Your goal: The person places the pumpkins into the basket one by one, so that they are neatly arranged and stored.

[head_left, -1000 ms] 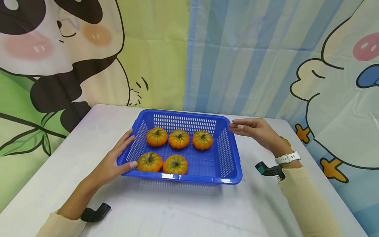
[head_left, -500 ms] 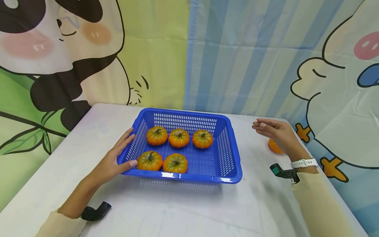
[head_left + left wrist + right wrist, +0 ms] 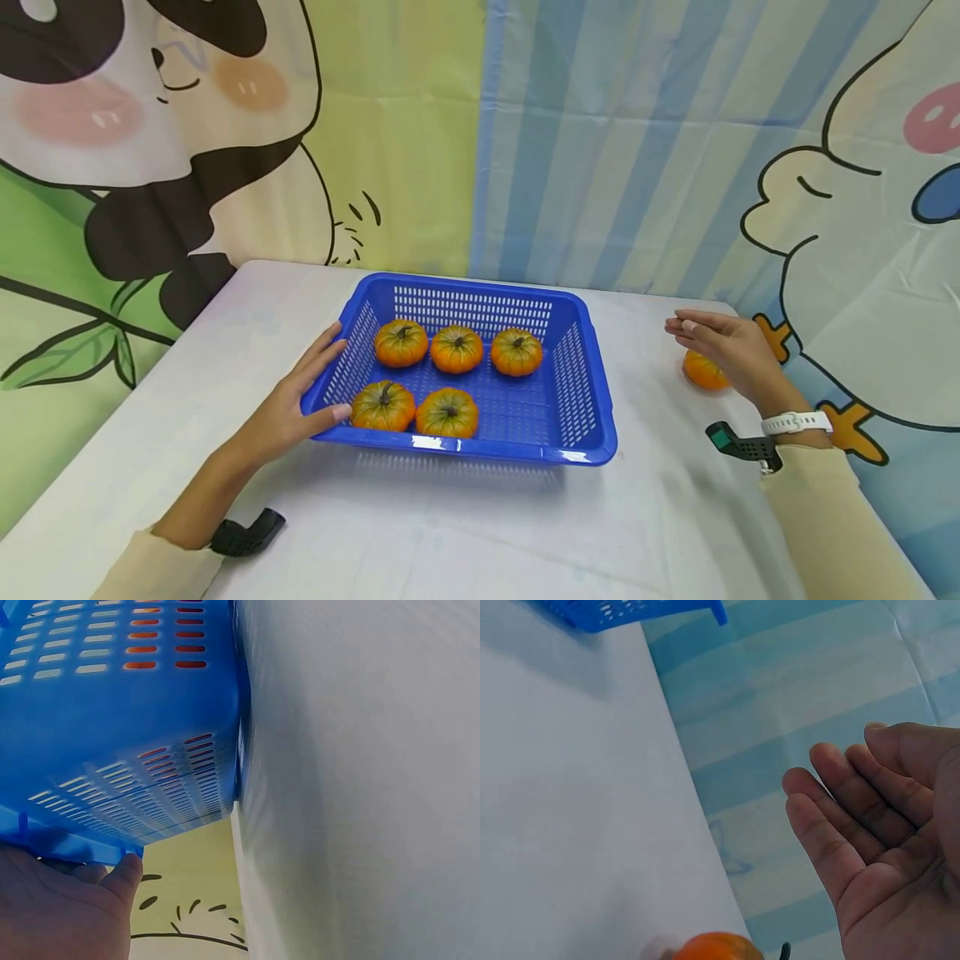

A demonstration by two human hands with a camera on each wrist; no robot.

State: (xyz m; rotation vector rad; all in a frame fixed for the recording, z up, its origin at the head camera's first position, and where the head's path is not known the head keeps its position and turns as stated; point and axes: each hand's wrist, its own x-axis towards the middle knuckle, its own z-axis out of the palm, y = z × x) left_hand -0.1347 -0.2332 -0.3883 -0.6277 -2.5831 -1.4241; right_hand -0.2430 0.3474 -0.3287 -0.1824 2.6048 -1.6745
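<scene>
A blue plastic basket (image 3: 495, 454) with slotted sides stands on the white table. Inside sit several small orange pumpkins, three in a back row (image 3: 457, 348) and two in front (image 3: 447, 412). My left hand (image 3: 288, 408) rests spread on the basket's left rim, thumb at the near corner; the left wrist view shows the palm (image 3: 64, 911) against the rim from outside. My right hand (image 3: 731, 346) hovers with fingers loosely bent and nothing in them. Beside and below it, another pumpkin (image 3: 702, 372) lies on the table, partly hidden by the hand.
The white table (image 3: 465, 533) reaches back to a cartoon curtain (image 3: 585, 150) with a panda and a bird. Each wrist carries a black strap-on device (image 3: 247, 533); a white band (image 3: 797, 422) circles the right wrist.
My right hand has moved right, away from the basket's right rim to the lone pumpkin, which now shows more. My left hand and the basket have stayed in place.
</scene>
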